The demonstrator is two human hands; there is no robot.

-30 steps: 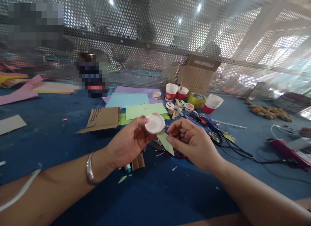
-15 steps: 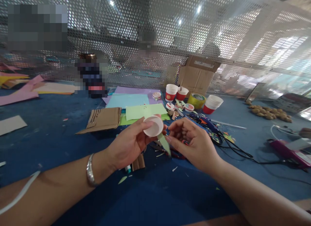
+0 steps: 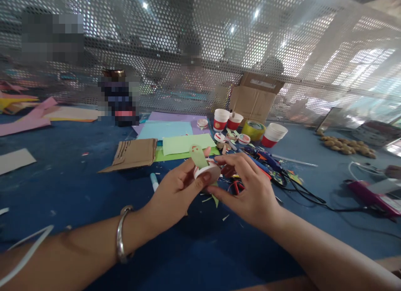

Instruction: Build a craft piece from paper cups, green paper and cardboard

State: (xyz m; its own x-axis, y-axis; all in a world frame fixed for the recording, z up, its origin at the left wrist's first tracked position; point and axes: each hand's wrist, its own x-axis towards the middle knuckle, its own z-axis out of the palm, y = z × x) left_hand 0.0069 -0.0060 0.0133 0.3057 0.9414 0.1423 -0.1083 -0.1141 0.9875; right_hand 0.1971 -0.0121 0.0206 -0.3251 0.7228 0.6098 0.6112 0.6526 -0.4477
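My left hand (image 3: 177,184) grips the short, cut-down bottom of a white paper cup (image 3: 213,170), now tilted, its thumb pressed on the white face. A light green paper strip (image 3: 198,155) with small reddish marks sticks up from the cup piece. More green paper (image 3: 215,199) pokes out below it. My right hand (image 3: 247,180) closes around the cup piece's right side, with fingertips at the upper edge and the thumb under the lower edge. Its exact contact is partly hidden. Red-handled scissors (image 3: 237,186) lie behind the hands.
Green paper sheets (image 3: 188,143) and corrugated cardboard (image 3: 134,152) lie ahead. Paper cups (image 3: 274,134), yellow tape (image 3: 253,130) and a blue glue gun (image 3: 271,160) with a black cord (image 3: 308,195) are to the right. A marker (image 3: 154,181) lies by my left hand. A perforated screen (image 3: 200,53) stands behind.
The cup piece has been turned over, so its opening no longer faces me and a green strip points up. My right hand has moved left onto it. The marker is more exposed.
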